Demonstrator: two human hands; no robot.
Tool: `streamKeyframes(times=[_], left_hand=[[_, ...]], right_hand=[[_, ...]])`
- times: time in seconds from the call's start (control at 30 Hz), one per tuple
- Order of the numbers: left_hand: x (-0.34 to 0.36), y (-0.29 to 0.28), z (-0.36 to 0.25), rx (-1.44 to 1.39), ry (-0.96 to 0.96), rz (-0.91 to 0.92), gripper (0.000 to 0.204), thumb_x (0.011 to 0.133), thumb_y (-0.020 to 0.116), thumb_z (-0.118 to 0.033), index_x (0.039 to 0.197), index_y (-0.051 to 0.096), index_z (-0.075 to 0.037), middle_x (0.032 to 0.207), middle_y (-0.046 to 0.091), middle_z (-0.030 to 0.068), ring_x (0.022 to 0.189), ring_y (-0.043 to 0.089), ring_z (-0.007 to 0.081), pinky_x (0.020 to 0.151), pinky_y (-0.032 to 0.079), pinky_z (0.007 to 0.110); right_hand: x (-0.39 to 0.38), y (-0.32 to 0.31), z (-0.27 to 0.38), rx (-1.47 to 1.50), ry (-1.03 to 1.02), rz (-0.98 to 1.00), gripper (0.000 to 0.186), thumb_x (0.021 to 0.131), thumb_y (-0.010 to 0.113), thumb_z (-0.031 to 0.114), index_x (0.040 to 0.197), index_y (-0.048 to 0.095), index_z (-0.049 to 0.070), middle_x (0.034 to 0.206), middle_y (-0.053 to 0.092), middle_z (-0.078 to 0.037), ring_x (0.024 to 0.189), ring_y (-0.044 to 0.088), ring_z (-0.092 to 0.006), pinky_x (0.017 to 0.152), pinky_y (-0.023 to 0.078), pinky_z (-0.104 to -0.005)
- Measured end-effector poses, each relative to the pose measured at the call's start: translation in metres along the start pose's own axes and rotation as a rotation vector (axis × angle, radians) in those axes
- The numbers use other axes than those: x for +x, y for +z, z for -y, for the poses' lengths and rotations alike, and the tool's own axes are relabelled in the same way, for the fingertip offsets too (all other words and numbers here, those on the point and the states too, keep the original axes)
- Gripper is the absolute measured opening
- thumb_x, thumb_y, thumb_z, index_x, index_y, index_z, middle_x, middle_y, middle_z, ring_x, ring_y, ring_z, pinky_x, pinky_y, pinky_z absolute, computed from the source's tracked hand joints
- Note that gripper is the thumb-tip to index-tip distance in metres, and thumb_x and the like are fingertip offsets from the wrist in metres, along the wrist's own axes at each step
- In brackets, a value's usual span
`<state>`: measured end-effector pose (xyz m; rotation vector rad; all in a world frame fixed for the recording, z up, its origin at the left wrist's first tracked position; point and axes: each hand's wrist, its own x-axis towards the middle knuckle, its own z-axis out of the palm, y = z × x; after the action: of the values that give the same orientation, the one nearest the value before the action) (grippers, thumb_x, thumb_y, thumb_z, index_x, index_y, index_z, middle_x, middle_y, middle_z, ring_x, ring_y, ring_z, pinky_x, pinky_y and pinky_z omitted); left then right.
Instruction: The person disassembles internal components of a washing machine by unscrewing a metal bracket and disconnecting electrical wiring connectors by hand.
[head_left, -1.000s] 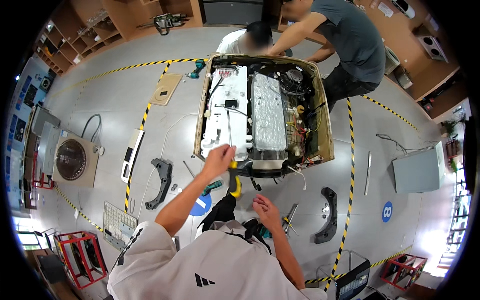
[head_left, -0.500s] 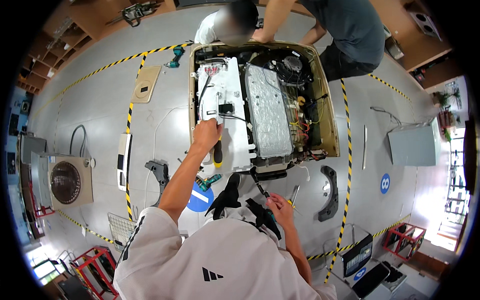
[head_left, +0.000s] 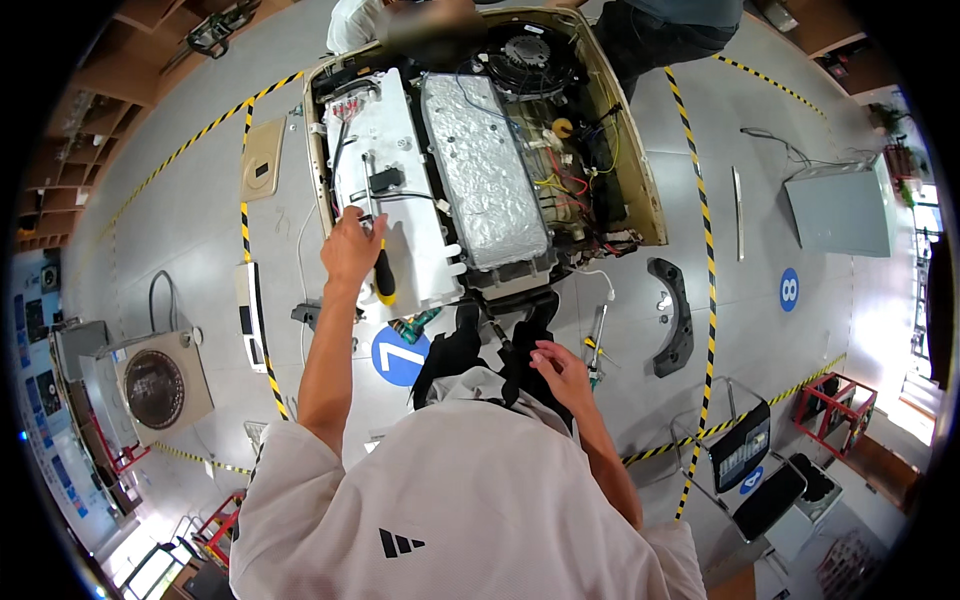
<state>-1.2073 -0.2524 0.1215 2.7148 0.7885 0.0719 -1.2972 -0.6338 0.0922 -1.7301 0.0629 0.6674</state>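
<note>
My left hand (head_left: pixel 350 248) rests over a white panel (head_left: pixel 415 255) in the opened appliance casing (head_left: pixel 640 170). Its fingers are closed around the middle of a screwdriver (head_left: pixel 385 280), whose black and yellow handle sticks out below the thumb. The shaft runs up the panel towards a small black block (head_left: pixel 385 180) with a cable; the grip is partly hidden. My right hand (head_left: pixel 563 377) hovers over my lap, fingers loosely bent and apart, nothing visible in them. Beside the panel lies a foil-covered block (head_left: pixel 485 170).
Two people lean over the far side of the casing. A green power tool (head_left: pixel 413 325) lies below the panel. On the floor to the right are a long-shafted tool (head_left: pixel 598 340) and a curved black bracket (head_left: pixel 678 318). A beige cover (head_left: pixel 262 158) lies to the left.
The view has shifted and turned, so the casing appears higher and further left. My right hand has drawn away from a dark stick-like piece. My left hand stays at the screwdriver.
</note>
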Motion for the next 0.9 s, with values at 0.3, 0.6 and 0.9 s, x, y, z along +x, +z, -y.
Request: streamKeyframes(times=[0.3,0.6,0.9], left_hand=[[-0.041,-0.006,-0.030,0.054,-0.161,-0.049,0.054,0.079,0.061,-0.040,0.117,0.047,-0.003,0.109,0.054,0.0186,0.097,0.055,0.0359,0.077,0.047,0.043],[-0.056,-0.012,-0.067,-0.011,-0.028,-0.229,0.048,0.079,0.063,-0.033,0.114,0.049,-0.003,0.110,0.052,0.0195,0.101,0.050,0.0366,0.084,0.043,0.041],[-0.036,0.002,-0.106,-0.238,0.167,-0.208,0.037,0.078,0.065,-0.021,0.107,0.053,0.000,0.106,0.054,0.0193,0.098,0.051,0.0364,0.084,0.042,0.040]], right_hand=[[0.033,-0.098,-0.003,0.107,0.028,0.064,0.030,0.085,0.060,0.016,0.109,0.057,-0.002,0.089,0.064,-0.009,0.079,0.062,-0.0125,0.071,0.047,-0.0227],[0.067,-0.149,-0.003,0.075,0.054,0.117,0.030,0.088,0.056,0.017,0.111,0.054,-0.003,0.094,0.064,-0.011,0.082,0.062,-0.0160,0.076,0.047,-0.0261],[0.078,-0.124,0.021,0.104,0.091,0.048,0.028,0.087,0.057,0.017,0.107,0.057,-0.002,0.089,0.065,-0.010,0.080,0.063,-0.0140,0.073,0.047,-0.0243]])
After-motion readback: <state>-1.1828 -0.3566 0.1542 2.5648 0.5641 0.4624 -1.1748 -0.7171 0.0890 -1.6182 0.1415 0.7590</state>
